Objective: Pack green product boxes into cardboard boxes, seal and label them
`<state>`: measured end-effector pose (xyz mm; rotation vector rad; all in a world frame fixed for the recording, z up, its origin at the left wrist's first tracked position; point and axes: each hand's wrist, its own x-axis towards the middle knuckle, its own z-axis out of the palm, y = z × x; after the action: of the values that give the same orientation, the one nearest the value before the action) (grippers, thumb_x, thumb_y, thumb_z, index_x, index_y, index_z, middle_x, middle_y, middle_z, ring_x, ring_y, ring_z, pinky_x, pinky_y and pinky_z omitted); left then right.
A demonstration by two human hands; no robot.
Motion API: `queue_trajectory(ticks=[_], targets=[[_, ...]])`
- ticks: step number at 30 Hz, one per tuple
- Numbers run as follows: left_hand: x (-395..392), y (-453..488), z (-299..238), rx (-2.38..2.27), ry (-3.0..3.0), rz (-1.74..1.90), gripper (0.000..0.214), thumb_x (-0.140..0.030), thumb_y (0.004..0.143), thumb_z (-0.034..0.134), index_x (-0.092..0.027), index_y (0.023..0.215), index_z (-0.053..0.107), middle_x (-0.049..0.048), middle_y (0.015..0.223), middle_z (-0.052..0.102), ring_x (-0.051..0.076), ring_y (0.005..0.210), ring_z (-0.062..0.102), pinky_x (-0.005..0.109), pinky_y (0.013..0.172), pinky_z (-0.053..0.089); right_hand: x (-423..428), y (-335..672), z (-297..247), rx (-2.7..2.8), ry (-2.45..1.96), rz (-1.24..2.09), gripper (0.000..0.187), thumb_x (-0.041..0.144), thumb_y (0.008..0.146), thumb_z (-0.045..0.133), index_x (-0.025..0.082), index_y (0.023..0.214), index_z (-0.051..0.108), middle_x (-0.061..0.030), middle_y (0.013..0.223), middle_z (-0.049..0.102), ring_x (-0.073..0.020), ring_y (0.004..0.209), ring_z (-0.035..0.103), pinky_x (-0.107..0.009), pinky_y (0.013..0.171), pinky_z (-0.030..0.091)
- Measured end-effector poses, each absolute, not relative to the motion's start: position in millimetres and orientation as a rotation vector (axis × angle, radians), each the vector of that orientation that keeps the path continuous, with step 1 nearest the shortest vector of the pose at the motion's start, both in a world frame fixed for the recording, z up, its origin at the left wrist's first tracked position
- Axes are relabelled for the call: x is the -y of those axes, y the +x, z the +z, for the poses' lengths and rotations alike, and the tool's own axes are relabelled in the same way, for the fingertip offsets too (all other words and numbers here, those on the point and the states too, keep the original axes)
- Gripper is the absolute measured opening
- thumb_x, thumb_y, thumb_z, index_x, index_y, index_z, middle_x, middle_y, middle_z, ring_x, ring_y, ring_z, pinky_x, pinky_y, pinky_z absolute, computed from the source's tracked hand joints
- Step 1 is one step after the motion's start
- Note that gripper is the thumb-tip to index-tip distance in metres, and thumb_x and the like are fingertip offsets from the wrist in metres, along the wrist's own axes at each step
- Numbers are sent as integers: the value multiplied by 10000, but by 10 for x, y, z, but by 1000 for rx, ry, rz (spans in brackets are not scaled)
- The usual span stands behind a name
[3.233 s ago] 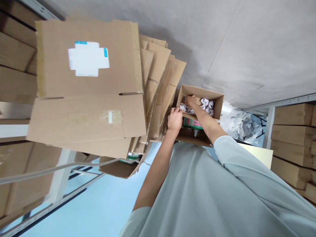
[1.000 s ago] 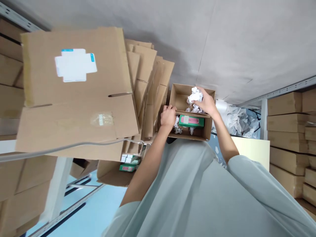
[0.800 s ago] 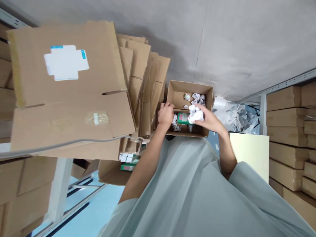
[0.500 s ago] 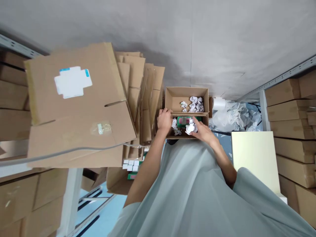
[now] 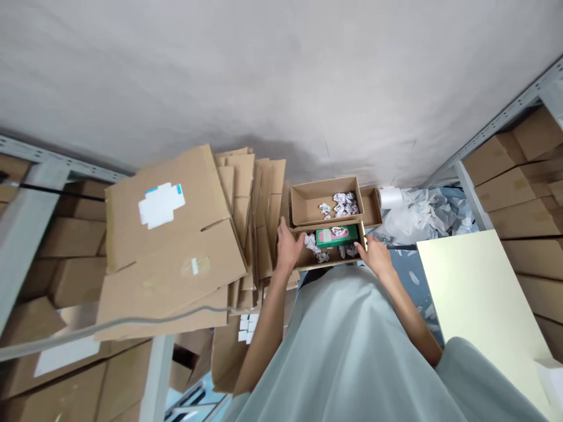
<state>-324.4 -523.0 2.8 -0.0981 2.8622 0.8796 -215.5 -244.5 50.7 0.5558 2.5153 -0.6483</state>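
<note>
A small open cardboard box [image 5: 328, 261] lies close to my body. Inside it are a green box [image 5: 335, 241] with a pink front and crumpled paper [image 5: 322, 257] around it, plus a small paper wad on top. My left hand [image 5: 289, 249] is at the left end of the cardboard box, thumb and fingers spread apart. At the right end, my right hand [image 5: 376, 257] has its thumb inside the wall and its fingers outside, gripping the edge. Directly behind stands a second open cardboard box [image 5: 308, 202] with crumpled paper balls [image 5: 345, 204] in its right half.
Flattened cardboard cartons [image 5: 171, 258] stand stacked on the left, with a grey cable [image 5: 145, 321] across them. A white roll [image 5: 390, 198] and loose paper [image 5: 433, 214] lie to the right. A pale yellow board [image 5: 475, 293] and shelved cartons [image 5: 525, 217] border the right side.
My right hand has let go of a crumpled paper ball and moved to the cardboard box's right wall. My left hand's fingers have spread. The green box shows more fully, and the view has shifted.
</note>
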Motion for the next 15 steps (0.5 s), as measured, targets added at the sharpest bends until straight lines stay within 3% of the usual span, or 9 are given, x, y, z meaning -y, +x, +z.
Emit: queue_trajectory(ticks=[2,4,6,9,13,15], targets=[[5351,-3044,-31,-2800,-187,946,875,-349,985,739,-159,1730,322,246,1725,503,357,1660,451,491,1334,446,2435,-2103,403,-2466,565,-802,470,457,1172,436,160,1473,641,-238,1313,795,-374,1243,782,-403,1007,573],[5460,-2849,-120,-2589,-284,1066,696,-360,996,729,-201,1630,489,192,1538,703,336,1510,637,481,1273,515,2422,-2043,305,-2403,583,-962,462,406,1180,397,175,1510,625,-201,1332,807,-343,1265,780,-377,1036,568],[5540,-2698,-225,-2415,-388,1247,539,-363,989,734,-203,1492,626,159,1410,787,323,1390,727,486,1246,534,2420,-1980,221,-2330,637,-1115,452,372,1179,390,188,1518,625,-172,1336,812,-319,1216,800,-357,1026,582],[5601,-2572,-358,-2232,-564,1486,473,-431,998,727,-199,1409,692,136,1344,820,305,1366,740,490,1241,532,2455,-1857,131,-2224,757,-1329,424,346,1170,412,183,1480,651,-147,1268,828,-288,1076,833,-333,972,617],[5623,-2457,-448,-2175,-571,1510,448,-515,1067,609,-190,1354,722,140,1372,808,278,1387,729,470,1265,512,2551,-1479,61,-2143,900,-1478,459,399,1171,383,166,1461,651,-146,1232,824,-265,853,839,-356,841,670],[5591,-2367,-475,-2168,-487,1478,457,-508,1085,562,-186,1373,710,140,1435,781,270,1404,719,453,1249,530,2585,-1141,32,-2098,1017,-1608,488,457,1157,389,156,1416,672,-169,1274,808,-290,888,842,-385,799,692]])
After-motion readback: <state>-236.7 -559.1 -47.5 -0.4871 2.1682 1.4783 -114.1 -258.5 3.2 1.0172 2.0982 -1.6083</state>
